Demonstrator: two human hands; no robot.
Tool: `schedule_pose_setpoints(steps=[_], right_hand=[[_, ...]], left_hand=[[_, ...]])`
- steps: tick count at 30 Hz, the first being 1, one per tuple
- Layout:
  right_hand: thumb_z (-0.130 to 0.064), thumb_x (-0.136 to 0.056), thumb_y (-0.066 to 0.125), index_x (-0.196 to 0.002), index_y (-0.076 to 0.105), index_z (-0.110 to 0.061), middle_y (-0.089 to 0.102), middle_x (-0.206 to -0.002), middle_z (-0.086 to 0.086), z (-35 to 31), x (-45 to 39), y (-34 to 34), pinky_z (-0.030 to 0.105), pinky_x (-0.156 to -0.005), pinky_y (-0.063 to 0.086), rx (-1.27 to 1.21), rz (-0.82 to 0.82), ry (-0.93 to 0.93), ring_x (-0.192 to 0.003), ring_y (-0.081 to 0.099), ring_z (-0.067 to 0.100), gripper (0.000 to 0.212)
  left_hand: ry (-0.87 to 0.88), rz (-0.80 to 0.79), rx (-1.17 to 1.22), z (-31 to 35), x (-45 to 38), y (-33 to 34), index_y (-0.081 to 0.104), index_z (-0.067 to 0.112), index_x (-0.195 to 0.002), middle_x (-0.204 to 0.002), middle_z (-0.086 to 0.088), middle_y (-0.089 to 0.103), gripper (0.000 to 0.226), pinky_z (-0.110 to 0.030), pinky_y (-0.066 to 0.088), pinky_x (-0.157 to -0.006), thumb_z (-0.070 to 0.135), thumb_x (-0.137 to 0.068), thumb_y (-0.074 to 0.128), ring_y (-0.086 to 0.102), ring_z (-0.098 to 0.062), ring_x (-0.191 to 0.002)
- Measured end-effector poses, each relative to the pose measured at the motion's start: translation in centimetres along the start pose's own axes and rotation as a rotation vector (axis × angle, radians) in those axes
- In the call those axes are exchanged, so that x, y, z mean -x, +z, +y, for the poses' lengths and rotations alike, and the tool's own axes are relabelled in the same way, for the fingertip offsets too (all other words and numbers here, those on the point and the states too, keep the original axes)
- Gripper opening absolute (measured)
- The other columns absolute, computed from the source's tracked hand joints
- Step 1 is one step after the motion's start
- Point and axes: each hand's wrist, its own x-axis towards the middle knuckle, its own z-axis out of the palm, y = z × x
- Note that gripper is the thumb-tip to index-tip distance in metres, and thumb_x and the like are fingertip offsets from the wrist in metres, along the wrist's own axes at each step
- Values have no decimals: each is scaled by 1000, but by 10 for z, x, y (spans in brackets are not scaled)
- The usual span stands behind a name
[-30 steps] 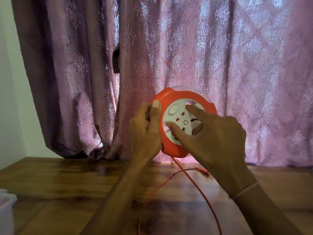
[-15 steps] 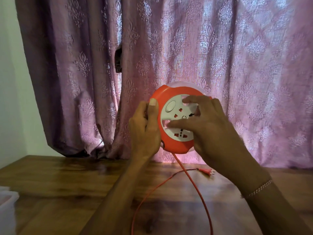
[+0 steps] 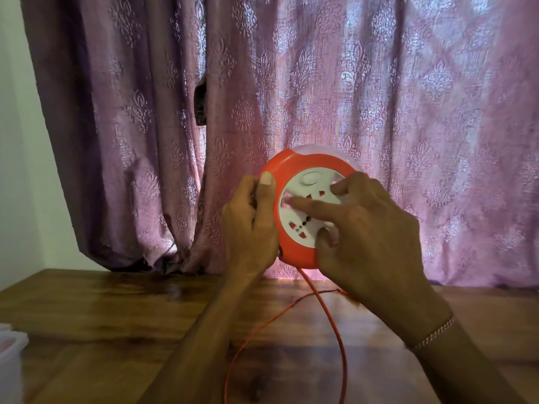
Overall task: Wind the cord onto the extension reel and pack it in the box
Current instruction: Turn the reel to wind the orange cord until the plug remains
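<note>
A round orange extension reel [image 3: 294,173] with a white socket face [image 3: 303,223] is held upright above the wooden table [image 3: 102,310]. My left hand [image 3: 250,225] grips its left rim, thumb on the front edge. My right hand [image 3: 367,234] lies over the white face, with fingers spread on it and the thumb low on its edge. A thin orange cord [image 3: 332,325] hangs from the reel's bottom, loops over the table and runs off the lower edge of the view. Its plug end is mostly hidden behind my right wrist.
A patterned purple curtain [image 3: 350,97] hangs right behind the reel, down to the table's far edge. A white plastic container [image 3: 10,354] stands at the table's left edge. A pale wall [image 3: 20,170] is on the left.
My right hand has turned on the white face, its fingers sweeping up and to the left. The face has rotated with it. The reel sits slightly lower; my left hand keeps its grip.
</note>
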Motion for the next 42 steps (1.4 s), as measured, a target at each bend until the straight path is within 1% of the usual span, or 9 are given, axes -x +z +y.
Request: schedule_pose_setpoints(steps=[5, 9, 14, 18, 24, 30, 34, 39, 42], right_hand=[[-84, -72, 51, -124, 61, -47, 71, -69, -6, -7, -2, 6, 30, -56, 46, 44, 129, 287, -64, 67, 30, 65], [-86, -75, 48, -123, 65, -40, 72, -65, -6, -7, -3, 5, 30, -56, 48, -1, 123, 264, -63, 68, 29, 69], [-67, -85, 60, -120, 69, -29, 66, -84, -1, 2, -5, 4, 33, -60, 43, -50, 166, 107, -87, 54, 26, 52], [-27, -92, 62, -111, 72, -29, 64, -119, 6, 11, -6, 0, 41, -80, 48, -191, 117, -164, -104, 48, 29, 22], [-15, -77, 44, -117, 71, -41, 53, -142, 13, 5, -5, 0, 46, -86, 51, -69, -67, -200, -111, 42, 34, 55], [-23, -82, 33, -114, 71, -45, 61, -126, 13, 5, -5, 0, 51, -73, 50, -13, -56, -154, -101, 52, 42, 55], [-23, -78, 41, -123, 64, -49, 57, -115, 12, 4, -4, 1, 47, -71, 52, -42, -52, -94, -100, 51, 38, 57], [-71, -77, 60, -127, 63, -42, 67, -79, 0, 2, -3, 9, 35, -61, 54, -117, 98, 177, -73, 65, 26, 58], [-76, -77, 59, -116, 71, -32, 70, -62, -3, -2, -4, 11, 38, -57, 56, -192, 179, 258, -59, 68, 26, 61]], left_hand=[[9, 25, 3, 1, 0, 0, 49, 9, -76, -66, -4, 55, 52, -54, 47, -62, 55, -99, 41, 51, -22, -61], [-13, 15, -21, 2, 0, 0, 47, 22, -72, -63, 3, 55, 40, -51, 48, -63, 48, -102, 43, 50, -10, -60], [-43, 18, 40, 0, -1, -1, 57, 2, -84, -77, -17, 67, 50, -59, 54, -69, 47, -102, 42, 65, -39, -76], [-34, 25, 52, 2, -3, -4, 56, 0, -84, -77, -20, 67, 51, -58, 54, -67, 45, -102, 43, 64, -42, -75], [-26, 27, 53, 2, -6, -7, 51, 4, -80, -75, -21, 64, 50, -60, 53, -68, 48, -102, 43, 62, -43, -74], [-18, -9, 31, -1, -4, -7, 52, 1, -81, -72, -17, 64, 50, -58, 53, -65, 46, -103, 45, 62, -39, -71], [6, -1, 7, -1, -3, -4, 49, 14, -73, -61, 3, 56, 43, -49, 49, -57, 45, -103, 46, 54, -19, -58], [2, 13, -2, -3, -3, -1, 45, 21, -69, -57, 7, 50, 42, -47, 45, -56, 47, -102, 46, 45, -9, -55], [17, -10, -18, -1, -1, 0, 42, 28, -67, -57, 8, 49, 41, -45, 45, -56, 53, -100, 43, 45, -8, -56]])
